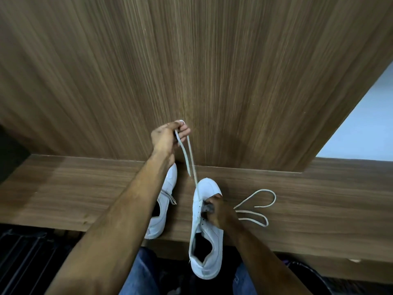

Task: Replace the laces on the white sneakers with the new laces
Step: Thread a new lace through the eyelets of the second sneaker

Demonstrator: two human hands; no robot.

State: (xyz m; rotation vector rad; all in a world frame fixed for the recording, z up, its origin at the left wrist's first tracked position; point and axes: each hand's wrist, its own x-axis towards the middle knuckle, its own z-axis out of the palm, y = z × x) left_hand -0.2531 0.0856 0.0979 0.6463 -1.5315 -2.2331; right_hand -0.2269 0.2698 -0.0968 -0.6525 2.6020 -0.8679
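Two white sneakers lie on a wooden ledge. The right sneaker point(205, 237) points away from me, its heel hanging over the ledge's front edge. My right hand point(219, 212) grips its upper at the eyelets. My left hand point(168, 135) is raised above the ledge and pinches a white lace point(189, 154), which runs taut down to the right sneaker's eyelets, its free end dangling. The left sneaker point(163, 209) lies partly hidden under my left forearm. Another white lace point(258, 207) lies looped on the ledge right of the right sneaker.
The wooden ledge point(85, 188) runs across the view, backed by a tall wooden panel point(191, 60). A white wall shows at the right. Below the ledge are my jeans-clad knees, a dark slatted object at the left and a dark round object at the lower right.
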